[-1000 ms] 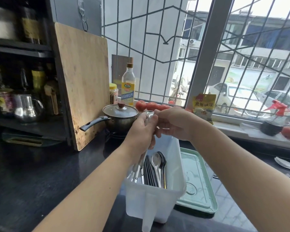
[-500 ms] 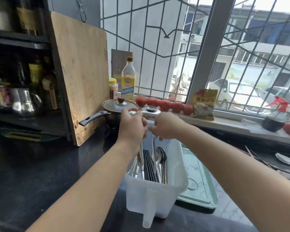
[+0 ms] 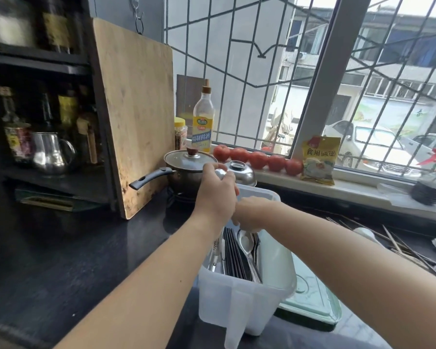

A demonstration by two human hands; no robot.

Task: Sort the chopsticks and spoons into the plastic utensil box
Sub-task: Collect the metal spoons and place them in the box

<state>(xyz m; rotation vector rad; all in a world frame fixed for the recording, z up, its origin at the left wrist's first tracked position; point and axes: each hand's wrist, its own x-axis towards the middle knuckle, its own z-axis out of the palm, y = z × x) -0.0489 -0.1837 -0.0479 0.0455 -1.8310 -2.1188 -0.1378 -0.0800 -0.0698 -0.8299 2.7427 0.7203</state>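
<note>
Chopsticks (image 3: 233, 255) and spoons (image 3: 247, 245) lie inside the white plastic box (image 3: 239, 306) at the lower centre of the frame. Above the box, the left hand (image 3: 215, 197) is closed around a shiny spoon end (image 3: 220, 173). The right hand (image 3: 249, 214) reaches into the box; I cannot tell its grip.

Single head-worn camera is looking forward and down from close range over the utensil box (image 3: 247, 295), facing the window (image 3: 320, 79).
</note>
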